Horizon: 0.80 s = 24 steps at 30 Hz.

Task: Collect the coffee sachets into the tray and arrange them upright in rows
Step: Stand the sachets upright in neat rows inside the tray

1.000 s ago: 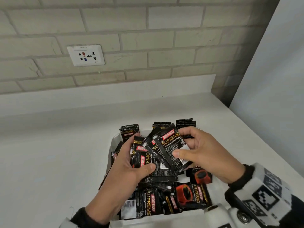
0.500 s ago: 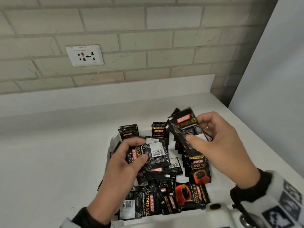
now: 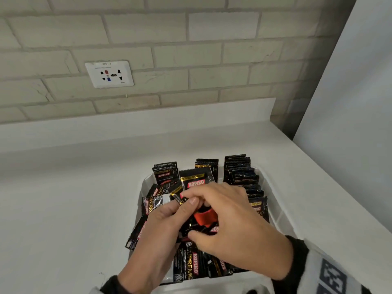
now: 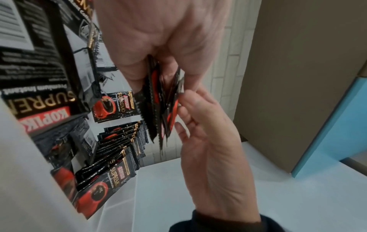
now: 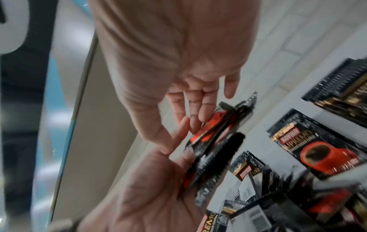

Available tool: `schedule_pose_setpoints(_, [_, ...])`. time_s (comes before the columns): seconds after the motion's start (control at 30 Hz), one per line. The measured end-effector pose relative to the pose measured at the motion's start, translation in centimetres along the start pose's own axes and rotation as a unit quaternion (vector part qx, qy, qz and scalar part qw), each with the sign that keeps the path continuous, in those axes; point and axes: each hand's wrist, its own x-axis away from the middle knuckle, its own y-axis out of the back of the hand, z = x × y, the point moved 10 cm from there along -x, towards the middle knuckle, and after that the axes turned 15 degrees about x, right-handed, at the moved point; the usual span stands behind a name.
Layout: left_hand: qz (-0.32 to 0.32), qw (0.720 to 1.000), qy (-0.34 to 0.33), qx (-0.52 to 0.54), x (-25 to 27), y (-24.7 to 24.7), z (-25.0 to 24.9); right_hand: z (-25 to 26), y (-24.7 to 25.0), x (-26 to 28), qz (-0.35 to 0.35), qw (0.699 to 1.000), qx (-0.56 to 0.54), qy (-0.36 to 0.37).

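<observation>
A white tray [image 3: 277, 209] on the counter holds several black Kopiko coffee sachets. An upright row [image 3: 241, 177] fills its right side, seen also in the left wrist view as a leaning row [image 4: 123, 141]. A few more sachets stand at the back [image 3: 165, 172]; the others lie loose [image 3: 186, 266]. Over the tray's middle my left hand [image 3: 167, 215] grips a small bundle of sachets [image 3: 203, 217] edge-on [image 4: 158, 102]. My right hand [image 3: 197, 217] meets it from the right, fingers on top and thumb below the same bundle [image 5: 214, 135].
The tray sits on a white counter [image 3: 74, 209] against a brick wall with a socket plate [image 3: 109, 74]. A pale panel [image 3: 350, 102] rises at the right. One sachet [image 3: 135, 234] hangs over the tray's left edge.
My right hand, which had lifted a few sachets toward the right row, has come back down to the centre and now holds the bundle with my left hand.
</observation>
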Motion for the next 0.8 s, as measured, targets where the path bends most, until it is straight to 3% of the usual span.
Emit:
schedule_pose_setpoints(0.07, [-0.006, 1.000, 0.007, -0.011, -0.1, 0.4, 0.2, -1.0, 0.0, 0.5, 0.016, 0.990, -0.136, -0.025])
schedule_pose_setpoints(0.17, [-0.011, 0.999, 0.010, -0.049, -0.1, 0.6, 0.1, -4.0, 1.7, 1.2, -0.078, 0.949, -0.297, -0.077])
schedule_pose_setpoints(0.27, [-0.021, 0.996, 0.004, -0.088, -0.3, 1.0, 0.1, -8.0, 2.4, 2.1, -0.142, 0.910, -0.347, -0.179])
schedule_pose_setpoints(0.43, [0.007, 0.991, 0.036, -0.131, -0.1, -0.3, 0.9, -8.3, 0.3, 1.6, -0.048, 0.932, -0.299, -0.198])
schedule_pose_setpoints(0.67, [0.055, 0.962, 0.038, -0.265, 0.3, -0.9, 1.2, -7.2, 0.0, 1.3, -0.065, 0.963, -0.211, -0.154])
schedule_pose_setpoints(0.8, [0.056, 0.957, 0.034, -0.282, 0.3, -0.6, 1.0, -6.5, 0.7, 1.2, -0.078, 0.976, -0.156, -0.129])
